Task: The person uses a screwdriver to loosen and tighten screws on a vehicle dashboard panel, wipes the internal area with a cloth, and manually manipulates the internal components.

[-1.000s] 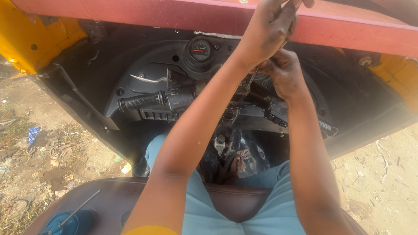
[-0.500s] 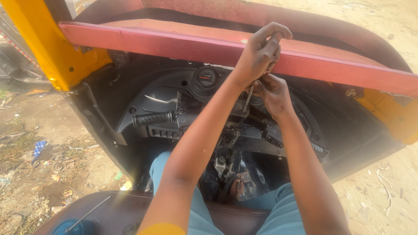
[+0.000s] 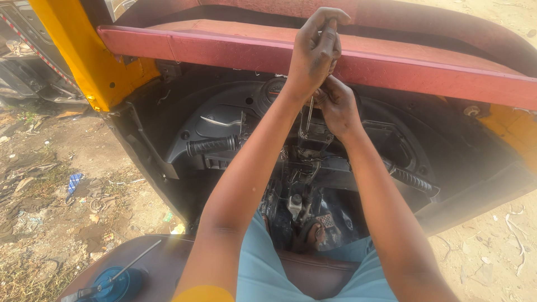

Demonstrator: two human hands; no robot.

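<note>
- Both hands work at the middle of a three-wheeler's handlebar column, under the red dashboard panel (image 3: 425, 61).
- Left hand (image 3: 316, 53) is raised and curled tight around the top of a slim metal tool (image 3: 309, 114), fingers fully closed on it.
- Right hand (image 3: 335, 106) sits just below, fingers bent in around the tool's shaft where it meets the steering head (image 3: 310, 142); how firmly it grips I cannot tell.
- Tool stands near upright, its tip down in the black housing between the left grip (image 3: 212, 145) and the right grip (image 3: 411, 180).
- Doing it well, by my judgement: keep the shaft in line with the fastener, steady low, turn from above without slipping.
- Blue screwdriver (image 3: 109, 277) lies on the brown seat (image 3: 162, 263), untouched.
</note>
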